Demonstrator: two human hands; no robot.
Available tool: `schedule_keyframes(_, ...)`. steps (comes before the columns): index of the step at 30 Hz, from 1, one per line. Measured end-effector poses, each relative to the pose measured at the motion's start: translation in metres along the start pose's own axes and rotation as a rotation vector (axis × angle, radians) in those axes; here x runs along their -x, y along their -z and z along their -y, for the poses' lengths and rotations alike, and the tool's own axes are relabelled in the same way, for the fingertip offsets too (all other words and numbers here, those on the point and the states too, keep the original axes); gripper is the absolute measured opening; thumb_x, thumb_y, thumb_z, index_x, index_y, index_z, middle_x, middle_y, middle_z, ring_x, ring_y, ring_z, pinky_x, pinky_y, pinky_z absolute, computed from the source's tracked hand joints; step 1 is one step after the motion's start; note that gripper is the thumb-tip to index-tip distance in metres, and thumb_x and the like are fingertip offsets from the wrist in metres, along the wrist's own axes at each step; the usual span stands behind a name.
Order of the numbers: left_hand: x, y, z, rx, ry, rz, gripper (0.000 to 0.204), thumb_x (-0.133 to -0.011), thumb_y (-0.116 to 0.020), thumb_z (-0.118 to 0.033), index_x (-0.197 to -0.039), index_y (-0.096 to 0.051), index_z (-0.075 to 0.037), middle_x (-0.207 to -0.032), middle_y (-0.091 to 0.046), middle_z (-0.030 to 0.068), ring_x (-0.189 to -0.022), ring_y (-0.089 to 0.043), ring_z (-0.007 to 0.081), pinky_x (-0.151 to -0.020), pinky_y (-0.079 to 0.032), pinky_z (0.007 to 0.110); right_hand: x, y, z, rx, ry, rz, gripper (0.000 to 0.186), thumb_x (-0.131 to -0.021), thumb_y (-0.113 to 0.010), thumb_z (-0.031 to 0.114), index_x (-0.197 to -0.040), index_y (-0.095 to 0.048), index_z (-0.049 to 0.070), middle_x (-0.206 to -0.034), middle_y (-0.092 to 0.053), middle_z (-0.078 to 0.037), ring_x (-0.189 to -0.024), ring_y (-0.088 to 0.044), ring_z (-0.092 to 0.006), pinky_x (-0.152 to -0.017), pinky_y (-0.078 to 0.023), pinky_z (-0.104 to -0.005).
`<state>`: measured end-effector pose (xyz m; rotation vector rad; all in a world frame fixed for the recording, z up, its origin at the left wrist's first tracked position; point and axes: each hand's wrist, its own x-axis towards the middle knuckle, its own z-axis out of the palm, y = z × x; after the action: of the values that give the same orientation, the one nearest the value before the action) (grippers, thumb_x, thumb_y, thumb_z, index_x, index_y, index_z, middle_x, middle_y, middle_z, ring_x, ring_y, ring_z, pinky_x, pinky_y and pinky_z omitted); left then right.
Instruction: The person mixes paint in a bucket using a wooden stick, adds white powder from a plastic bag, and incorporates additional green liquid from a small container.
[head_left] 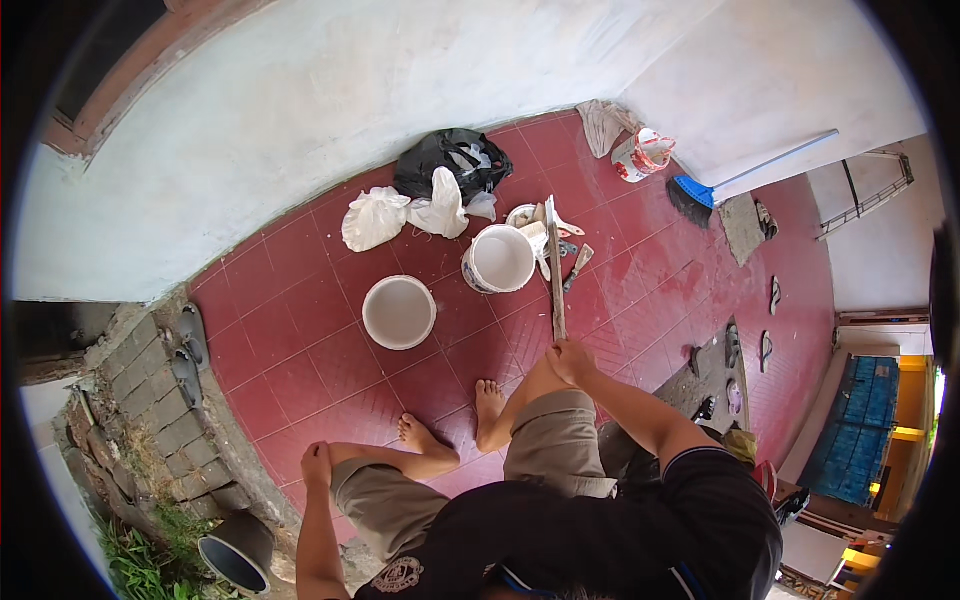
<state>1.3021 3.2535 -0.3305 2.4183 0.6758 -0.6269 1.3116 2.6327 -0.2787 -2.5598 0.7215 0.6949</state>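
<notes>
Though perhaps wooden, held stick [557, 285]

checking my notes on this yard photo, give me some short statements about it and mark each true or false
1. The right hand holds a long wooden stick. True.
2. Two white buckets stand on the red tiled floor. True.
3. The left hand is inside one of those buckets. False: it is at the left knee.
4. The blue broom is left of those buckets in the picture. False: it is to their right.
5. A black plastic bag lies near the wall. True.
6. The person wears boots. False: both feet are bare.
</notes>
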Motion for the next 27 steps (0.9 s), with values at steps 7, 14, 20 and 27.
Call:
schedule_keyframes(7, 0.103, 0.025, -0.022, -0.185, 0.095, 0.177, 0.061, -0.092, -0.054, -0.047, -0.127, -0.060, 0.002, -0.124, -0.062, 0.0327, -0.114, -0.062, 0.0450, -0.094, -0.051, 0.048, 0.082, -0.007, 0.047, 0.118, -0.043, 0.204, 0.057, -0.096, -0.044, 0.045, -0.133, -0.056, 0.003, -0.129, -0.062, -0.023, -0.120, -0.059, -0.0420, -0.102, -0.046, -0.0503)
schedule_keyframes(14, 0.248, 0.081, -0.027, 0.212, -0.120, -0.174, 0.038, -0.089, -0.065, -0.033, -0.101, -0.065, 0.004, -0.100, -0.071, 0.0240, -0.099, -0.068, 0.0401, -0.086, -0.055, 0.046, 0.157, 0.096, 0.098, 0.158, 0.292, 0.691, 0.044, -0.097, -0.047, 0.037, -0.118, -0.067, 0.005, -0.118, -0.067, -0.024, -0.113, -0.063, -0.0393, -0.097, -0.049, -0.0458)
schedule_keyframes(20, 0.342, 0.128, 0.016, 0.811, 0.307, -0.178, 0.036, -0.094, -0.063, -0.034, -0.094, -0.065, 0.002, -0.080, -0.072, 0.0162, -0.070, -0.073, 0.0256, -0.069, -0.057, 0.037, 0.130, 0.123, 0.068, 0.326, 0.483, 0.776, 0.041, -0.092, -0.055, 0.032, -0.118, -0.069, 0.003, -0.112, -0.071, -0.018, -0.098, -0.070, -0.0309, -0.086, -0.053, -0.0451)
schedule_keyframes(27, 0.479, 0.073, 0.072, 0.900, 0.793, -0.598, 0.031, -0.093, -0.060, -0.030, -0.093, -0.064, 0.000, -0.078, -0.073, 0.0118, -0.065, -0.070, 0.0211, -0.058, -0.056, 0.035, 0.062, 0.123, 0.134, 0.921, 0.899, 0.986, 0.024, -0.096, -0.053, 0.021, -0.102, -0.067, 0.003, -0.091, -0.069, -0.011, -0.071, -0.068, -0.0219, -0.053, -0.051, -0.0386)
